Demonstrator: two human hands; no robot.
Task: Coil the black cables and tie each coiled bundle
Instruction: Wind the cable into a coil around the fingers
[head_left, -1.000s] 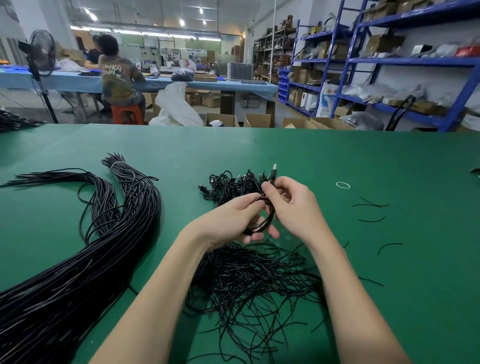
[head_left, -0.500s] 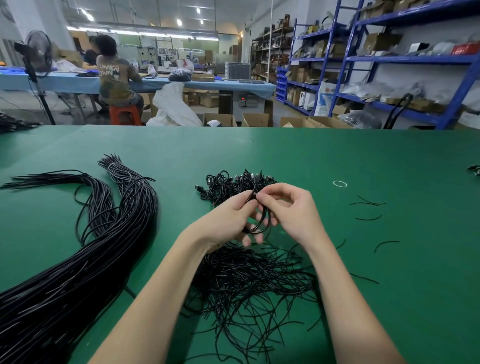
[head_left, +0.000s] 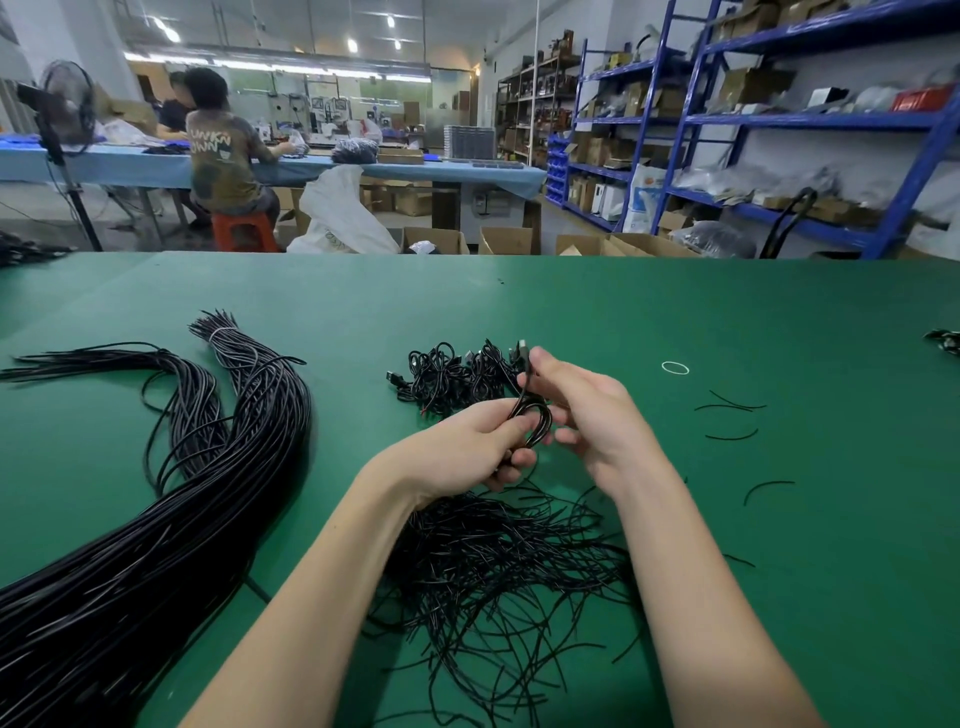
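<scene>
Looping above the green bench (head_left: 675, 312), a small black cable coil (head_left: 532, 423) sits pinched in the left hand (head_left: 467, 447), while the right hand (head_left: 587, 410) grips its plug end, now raised again after dipping. Blue shelving (head_left: 779, 119) lines the room. Fingers hide the coil's lower part.

The right hand (head_left: 587, 410) has lifted the cable's plug end (head_left: 523, 352) up again.
</scene>
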